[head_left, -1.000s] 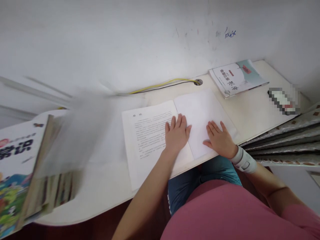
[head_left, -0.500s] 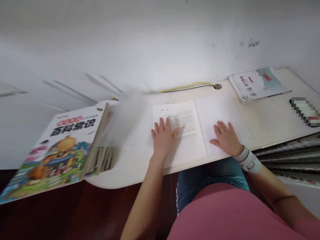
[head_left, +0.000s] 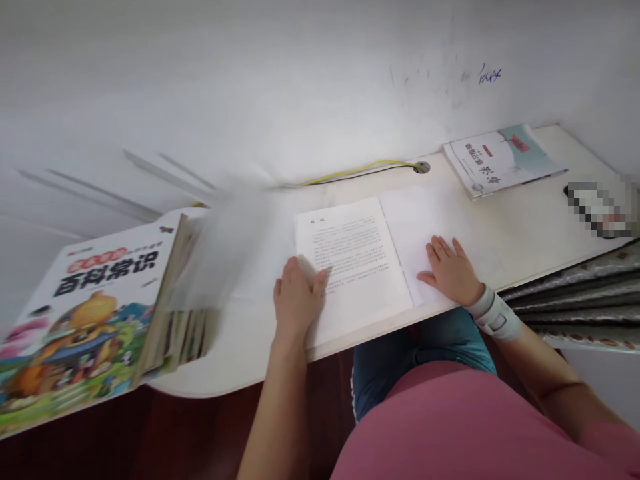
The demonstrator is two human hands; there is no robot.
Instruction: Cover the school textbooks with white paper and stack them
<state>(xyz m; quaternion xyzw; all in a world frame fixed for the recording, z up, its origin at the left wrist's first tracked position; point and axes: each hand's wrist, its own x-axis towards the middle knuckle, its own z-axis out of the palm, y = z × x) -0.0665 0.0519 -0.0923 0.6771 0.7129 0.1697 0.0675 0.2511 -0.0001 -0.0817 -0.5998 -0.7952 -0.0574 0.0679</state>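
An open booklet (head_left: 360, 260) lies on the white desk (head_left: 520, 233), printed text on its left page and a blank right page. My left hand (head_left: 296, 299) sits at the left edge of the printed page, fingers curled round the page's edge with the thumb on top. My right hand (head_left: 450, 270) lies flat and open on the blank right page, a white band on its wrist.
A colourful picture book (head_left: 85, 307) stands tilted on a stack of books at the left, with a blurred page (head_left: 220, 247) beside it. A thin textbook (head_left: 500, 160) lies at the back right. A yellow cable (head_left: 350, 170) runs to a desk hole. Patterned fabric (head_left: 580, 293) at right.
My left hand slid leftwards across the printed page to its outer edge and its fingers curled there. The right hand stayed flat on the blank page. The view shifted.
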